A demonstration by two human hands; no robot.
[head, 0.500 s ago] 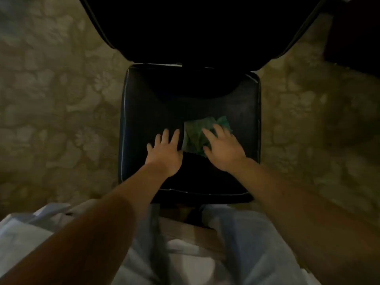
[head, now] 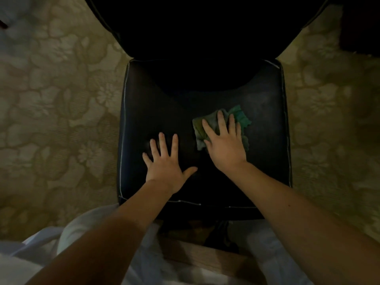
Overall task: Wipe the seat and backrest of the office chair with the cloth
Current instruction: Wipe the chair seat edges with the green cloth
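Observation:
A black padded chair seat [head: 160,112] with pale piping fills the middle of the view, and its dark backrest [head: 205,27] rises at the top. A crumpled green cloth [head: 240,117] lies on the seat's right half. My right hand [head: 224,145] presses flat on the cloth with straight, spread fingers. My left hand [head: 166,163] rests flat on the bare seat to the left of the cloth, fingers spread, holding nothing.
Beige floor [head: 57,103] with a flower pattern surrounds the chair on both sides. My light-coloured clothing [head: 86,227] shows at the bottom, close to the seat's front edge. A dark object [head: 359,23] stands at the top right.
My right hand has slid the cloth a little to the right and farther back on the seat. My left hand stays flat in about the same spot.

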